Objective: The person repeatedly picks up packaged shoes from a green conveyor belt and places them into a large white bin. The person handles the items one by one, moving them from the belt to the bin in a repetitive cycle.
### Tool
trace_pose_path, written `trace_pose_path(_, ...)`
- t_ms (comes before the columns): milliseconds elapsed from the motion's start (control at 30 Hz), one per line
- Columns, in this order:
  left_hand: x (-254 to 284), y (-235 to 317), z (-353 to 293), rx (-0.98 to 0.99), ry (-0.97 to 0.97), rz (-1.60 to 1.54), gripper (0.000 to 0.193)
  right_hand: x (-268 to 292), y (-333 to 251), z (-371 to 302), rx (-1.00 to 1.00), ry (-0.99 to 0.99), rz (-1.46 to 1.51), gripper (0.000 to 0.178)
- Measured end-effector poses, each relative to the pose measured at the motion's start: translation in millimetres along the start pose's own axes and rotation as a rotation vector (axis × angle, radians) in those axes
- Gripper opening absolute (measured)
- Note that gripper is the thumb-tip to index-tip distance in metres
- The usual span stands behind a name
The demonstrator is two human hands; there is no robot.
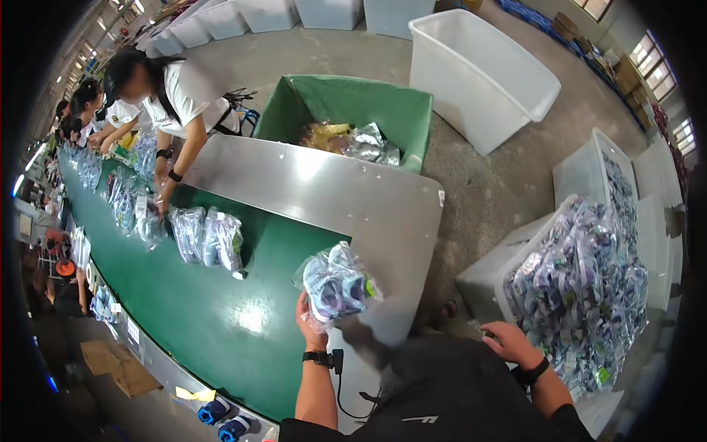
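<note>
My left hand (pixel 312 324) grips a clear plastic bag holding a pair of light blue sneakers (pixel 333 287), raised above the near end of the green conveyor belt (pixel 206 324). The shoes' openings face me, and a bright green tag shows on their right side. Off to the right, my right hand (pixel 512 345) hovers beside a bin heaped with bagged shoes (pixel 582 272). Its fingers are loosely bent and apart, with nothing visible between them. More bagged pairs of shoes (pixel 206 237) lie on the belt, and a co-worker's hands (pixel 163 193) reach among those farther along.
A metal end plate (pixel 309 180) borders the belt. Beyond it stand a green bin (pixel 353 96) with plastic wrapping inside and a white tub (pixel 479 81). Two dark blue shoes (pixel 224 418) rest on the ledge at lower left, near a yellow strip. Cardboard (pixel 118 366) lies past that ledge.
</note>
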State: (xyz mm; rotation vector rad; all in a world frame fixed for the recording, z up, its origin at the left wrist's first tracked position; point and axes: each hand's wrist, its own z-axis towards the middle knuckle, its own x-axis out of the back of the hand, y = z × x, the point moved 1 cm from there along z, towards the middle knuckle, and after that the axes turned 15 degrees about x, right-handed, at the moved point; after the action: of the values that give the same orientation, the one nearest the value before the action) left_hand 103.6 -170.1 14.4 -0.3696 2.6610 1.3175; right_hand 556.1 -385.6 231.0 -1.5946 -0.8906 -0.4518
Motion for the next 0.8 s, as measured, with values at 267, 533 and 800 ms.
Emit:
trace_pose_path(267, -28.2, 4.4, -33.2, 0.160, 0.063, 0.029, 0.082, 3.0, 9.1, -17.3, 0.109, 0.090, 0.045, 0.031)
trace_pose_path(533, -121.6, 47.4, -79.2, 0.282, -0.306, 0.092, 0.061, 61.6, -13.8, -16.7, 0.291, 0.232, -0.013, 0.037)
trace_pose_path(800, -263.2, 63.0, -188.5, 0.565, -0.498, 0.128, 0.044, 95.9, -41.3, -31.8, 0.686, 0.438, -0.271, 0.087)
